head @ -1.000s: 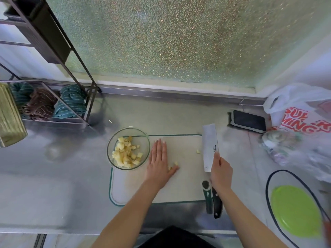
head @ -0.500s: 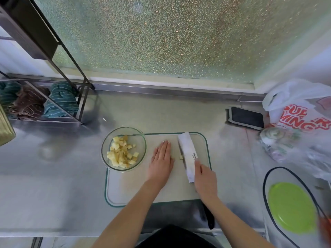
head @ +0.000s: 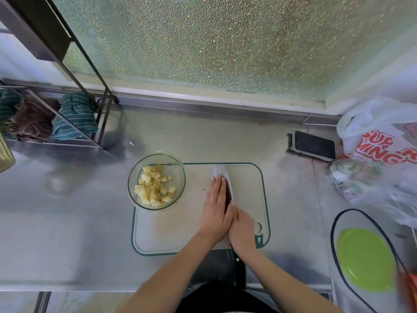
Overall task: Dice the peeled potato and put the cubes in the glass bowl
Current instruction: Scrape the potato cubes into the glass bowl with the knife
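Head cam looking down: the potato cubes [head: 154, 188] are piled in the glass bowl [head: 180, 177], which overlaps the top-left corner of the green-edged cutting board [head: 248, 193] on the steel counter [head: 67, 233]. Left hand [head: 215, 208] lies flat with straight fingers held together against the wide cleaver blade [head: 222, 175], which is tilted on the board, while the right hand [head: 242, 229] is curled around the handle right next to it, touching the left. Further out there's a phone [head: 314, 145] and a plastic shopping bag [head: 383, 145] off to the right, a green plate [head: 365, 259] near the right edge, and a rack with folded towels [head: 72, 116] on the left.
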The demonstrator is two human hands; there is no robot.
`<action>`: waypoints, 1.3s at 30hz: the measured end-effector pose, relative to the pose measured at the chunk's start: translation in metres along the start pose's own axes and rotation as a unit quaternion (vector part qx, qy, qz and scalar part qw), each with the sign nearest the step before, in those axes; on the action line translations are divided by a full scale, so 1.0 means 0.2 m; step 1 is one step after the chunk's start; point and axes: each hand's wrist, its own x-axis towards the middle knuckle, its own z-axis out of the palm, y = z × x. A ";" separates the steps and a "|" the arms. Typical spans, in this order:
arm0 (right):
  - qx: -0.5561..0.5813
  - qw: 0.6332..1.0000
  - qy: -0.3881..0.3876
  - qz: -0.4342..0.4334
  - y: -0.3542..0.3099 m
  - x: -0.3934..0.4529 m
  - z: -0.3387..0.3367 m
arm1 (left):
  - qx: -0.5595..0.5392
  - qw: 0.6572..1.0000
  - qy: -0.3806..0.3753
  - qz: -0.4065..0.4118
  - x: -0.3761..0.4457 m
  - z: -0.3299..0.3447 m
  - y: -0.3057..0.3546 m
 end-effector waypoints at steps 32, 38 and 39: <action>0.272 0.954 -0.128 -0.003 -0.66 -0.15 0.21 | 0.092 0.990 0.057 -0.093 -0.19 -0.66 -0.26; 0.133 0.984 -0.095 -0.067 -0.61 -0.10 0.15 | 0.064 0.989 0.069 -0.116 -0.19 -0.71 -0.24; 0.127 0.986 -0.086 -0.070 -0.60 -0.10 0.14 | 0.049 0.989 0.084 -0.114 -0.19 -0.73 -0.23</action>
